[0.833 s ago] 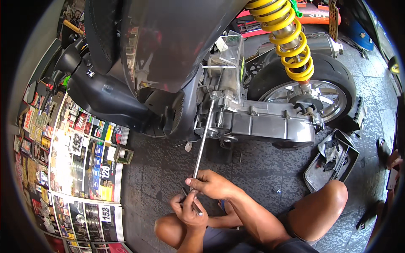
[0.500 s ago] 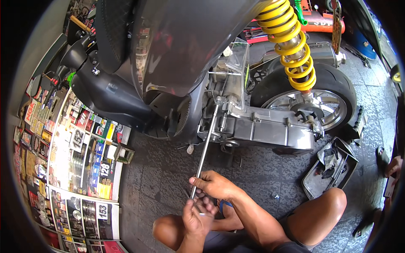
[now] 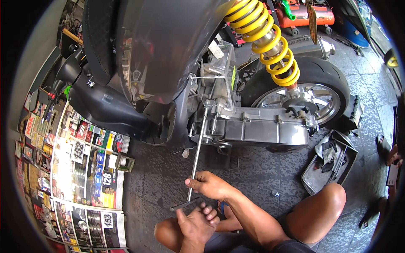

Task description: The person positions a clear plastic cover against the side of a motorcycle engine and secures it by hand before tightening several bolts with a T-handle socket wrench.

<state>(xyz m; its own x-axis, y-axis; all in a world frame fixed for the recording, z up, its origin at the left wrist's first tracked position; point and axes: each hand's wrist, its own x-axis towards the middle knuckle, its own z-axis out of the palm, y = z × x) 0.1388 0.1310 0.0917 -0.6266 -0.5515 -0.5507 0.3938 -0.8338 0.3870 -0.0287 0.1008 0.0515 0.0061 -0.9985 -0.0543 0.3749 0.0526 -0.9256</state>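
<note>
A long T-handle wrench [image 3: 198, 152] reaches from near my lap up to the engine casing [image 3: 257, 126] of a scooter, its far end meeting the metal beside the casing's front. My right hand [image 3: 209, 184] is closed loosely round the shaft, low down, thumb on the near side. Below it, my left hand [image 3: 196, 225] is turned palm up with fingers apart and slightly bent. Its thumb tip rests by the crossbar [image 3: 182, 206] of the wrench without wrapping it. The socket end is too small to make out clearly.
Above are a yellow shock spring [image 3: 270, 42], the rear wheel [image 3: 337, 84] and dark body panels [image 3: 156, 50]. A metal tray [image 3: 310, 179] with rags and tools lies right of the casing. Shelves of packages [image 3: 80, 168] line the left. Another person's hand [image 3: 394, 157] shows far right.
The crossbar has turned and now points left. My left hand has opened and dropped slightly from the handle. My right hand stays on the shaft; the whole view has shifted a little.
</note>
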